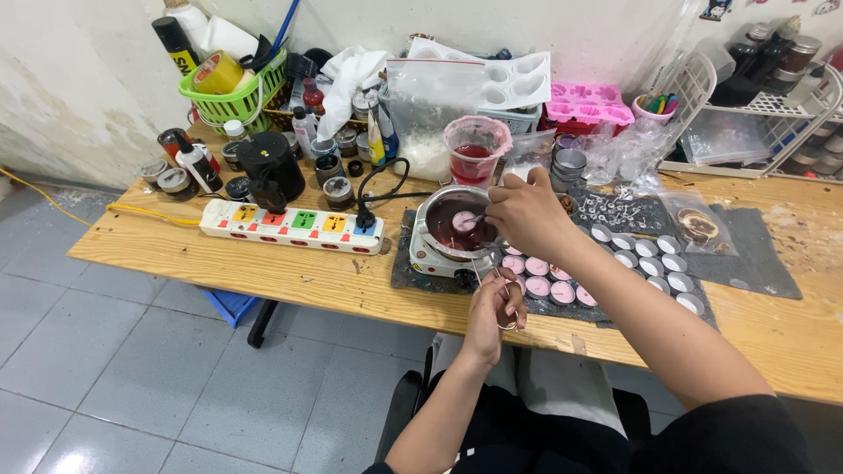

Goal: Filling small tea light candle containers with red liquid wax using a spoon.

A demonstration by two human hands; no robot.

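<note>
My right hand (524,213) reaches over a small metal pot (452,221) of dark red melted wax on a little hot plate (436,260). It grips a thin tool with a pale pink wax disc (464,220) at its tip, just above the wax. My left hand (496,307) hovers at the table's front edge, pinching a thin wick with a small metal ring. Rows of small round metal cups (648,262) lie on a grey mat (762,252) to the right; the nearest ones hold pink wax (537,286), the farther ones look white.
A white power strip (291,226) with coloured sockets lies left of the hot plate. A cup of red liquid (475,149), jars, bottles, a green basket (231,98), pink moulds (587,102) and a white rack (760,123) crowd the back. Grey tiled floor lies to the left.
</note>
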